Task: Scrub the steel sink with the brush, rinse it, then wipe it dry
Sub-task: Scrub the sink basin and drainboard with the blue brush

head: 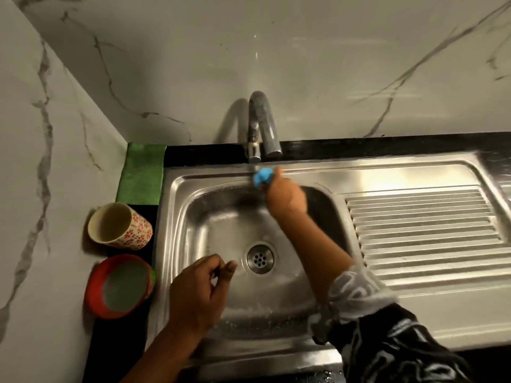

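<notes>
The right hand [287, 197] reaches to the far rim of the sink [167, 233], clenched round a blue brush [262, 176] that sits right below the tap [260, 120], at the far edge of the basin. The picture is smeared there, so I can't say whether water is running. The left hand [199, 288] hovers over the near left of the basin, just beside the drain [259, 258], fingers loosely curled with nothing in them. This looks like the scrubbing stage, up on the far wall. To do it well, the bristles want to press flat against the steel and work along the curve where wall meets rim, then down toward the drain so loosened dirt goes that way. The corners, the foot of the tap and the ribbed draining board [423, 225] on the right look like the spots easiest to skip. The left hand could brace on the near rim for steadier pressure. For drying, a green cloth [142, 175] lies on the black table [359, 147] at the far left corner, well apart from the brush; nearer on that side stand a flowered cup [119, 225] and a red bowl [119, 286], close enough to catch splashes.
</notes>
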